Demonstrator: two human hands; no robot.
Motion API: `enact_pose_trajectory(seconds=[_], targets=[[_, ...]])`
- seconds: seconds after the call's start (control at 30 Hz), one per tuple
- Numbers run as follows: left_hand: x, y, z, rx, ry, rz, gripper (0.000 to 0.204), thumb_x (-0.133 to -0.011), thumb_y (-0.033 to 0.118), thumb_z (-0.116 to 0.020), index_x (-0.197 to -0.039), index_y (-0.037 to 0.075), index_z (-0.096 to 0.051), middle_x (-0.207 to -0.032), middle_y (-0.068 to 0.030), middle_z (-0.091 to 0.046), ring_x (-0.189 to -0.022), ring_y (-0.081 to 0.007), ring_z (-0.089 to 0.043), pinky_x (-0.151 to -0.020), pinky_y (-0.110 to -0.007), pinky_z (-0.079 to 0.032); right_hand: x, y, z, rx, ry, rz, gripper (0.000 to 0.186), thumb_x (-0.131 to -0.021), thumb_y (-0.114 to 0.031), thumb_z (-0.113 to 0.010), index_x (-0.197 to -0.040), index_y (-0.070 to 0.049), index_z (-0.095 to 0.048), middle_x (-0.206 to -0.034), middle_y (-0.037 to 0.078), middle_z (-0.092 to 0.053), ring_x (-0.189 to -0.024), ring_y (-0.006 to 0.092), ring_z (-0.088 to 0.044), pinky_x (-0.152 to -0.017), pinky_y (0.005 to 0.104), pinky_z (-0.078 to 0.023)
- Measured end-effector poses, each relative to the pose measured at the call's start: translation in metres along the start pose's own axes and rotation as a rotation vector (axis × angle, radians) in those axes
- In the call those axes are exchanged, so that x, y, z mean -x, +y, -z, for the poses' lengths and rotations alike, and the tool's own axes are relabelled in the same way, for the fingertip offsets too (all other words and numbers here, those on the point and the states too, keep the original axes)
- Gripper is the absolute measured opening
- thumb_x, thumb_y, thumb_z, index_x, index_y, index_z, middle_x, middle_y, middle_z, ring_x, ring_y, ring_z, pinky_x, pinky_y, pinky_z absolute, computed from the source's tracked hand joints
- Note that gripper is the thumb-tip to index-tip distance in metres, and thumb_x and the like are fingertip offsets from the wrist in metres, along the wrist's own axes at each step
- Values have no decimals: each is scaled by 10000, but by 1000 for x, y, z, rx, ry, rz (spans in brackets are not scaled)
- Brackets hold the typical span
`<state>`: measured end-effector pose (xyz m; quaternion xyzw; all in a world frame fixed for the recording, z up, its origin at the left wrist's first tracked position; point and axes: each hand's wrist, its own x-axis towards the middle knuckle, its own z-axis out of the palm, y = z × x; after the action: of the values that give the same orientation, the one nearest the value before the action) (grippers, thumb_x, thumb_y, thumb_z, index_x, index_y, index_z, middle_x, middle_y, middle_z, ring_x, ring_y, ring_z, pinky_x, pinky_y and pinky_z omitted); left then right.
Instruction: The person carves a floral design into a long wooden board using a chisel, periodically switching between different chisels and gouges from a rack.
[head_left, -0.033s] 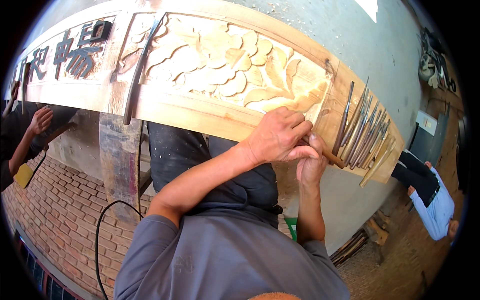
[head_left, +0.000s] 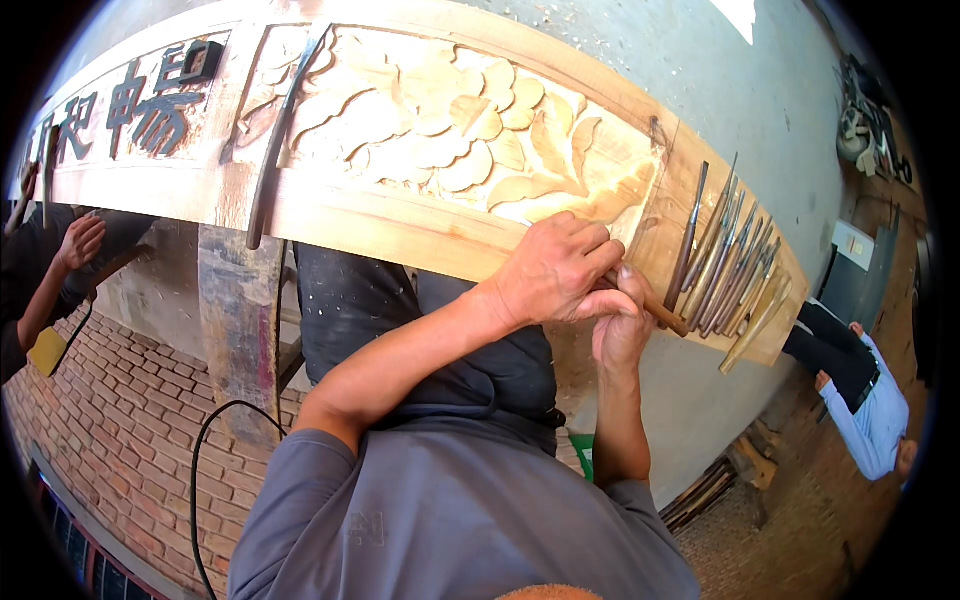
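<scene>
My left hand [head_left: 560,268] is closed over the front part of a carving chisel [head_left: 667,316] at the near edge of a long wooden panel [head_left: 400,222]. My right hand [head_left: 622,325] grips the same tool, its thumb and fingers against the brown wooden handle, whose butt points to the lower right. The blade is hidden behind my fingers. Carved petals and leaves in low relief [head_left: 470,120] fill the panel beyond my hands. Just to the right, several chisels [head_left: 725,265] with wooden handles lie side by side on the panel's end.
A long dark-handled chisel [head_left: 275,150] lies across the panel. Dark carved characters [head_left: 165,110] stand further left, where another person's hand [head_left: 82,240] shows. A worn wooden support [head_left: 235,320] and black cable [head_left: 200,450] are below. A person in light blue [head_left: 880,410] is at right.
</scene>
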<state>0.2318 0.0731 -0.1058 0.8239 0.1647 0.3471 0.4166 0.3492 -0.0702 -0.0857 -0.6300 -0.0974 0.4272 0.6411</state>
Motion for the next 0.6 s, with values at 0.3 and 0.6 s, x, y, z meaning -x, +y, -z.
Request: enact_pose_trajectory(seconds=[0.3,0.6], targets=[[-4,2,3,-33,30,43,615,-933,645,-798,-1099,58,-730,-906,-102,-650,-790,-334,-640,-739,-439,-524,-9,9,6,8,12,-9,391,-1191,-228,-584,-1333,116,-704,-1238,168,-783,-1097,221,-770,-997,349,-621],[-4,6,10,-42,95,0,706,-918,666,-800,-1218,29,-750,-979,-97,-664,-826,-299,-645,-744,-408,-491,-9,-34,-10,120,-148,-2,361,-1151,-217,-636,-1283,107,-723,-1152,127,-767,-1008,166,-732,-882,323,-601]])
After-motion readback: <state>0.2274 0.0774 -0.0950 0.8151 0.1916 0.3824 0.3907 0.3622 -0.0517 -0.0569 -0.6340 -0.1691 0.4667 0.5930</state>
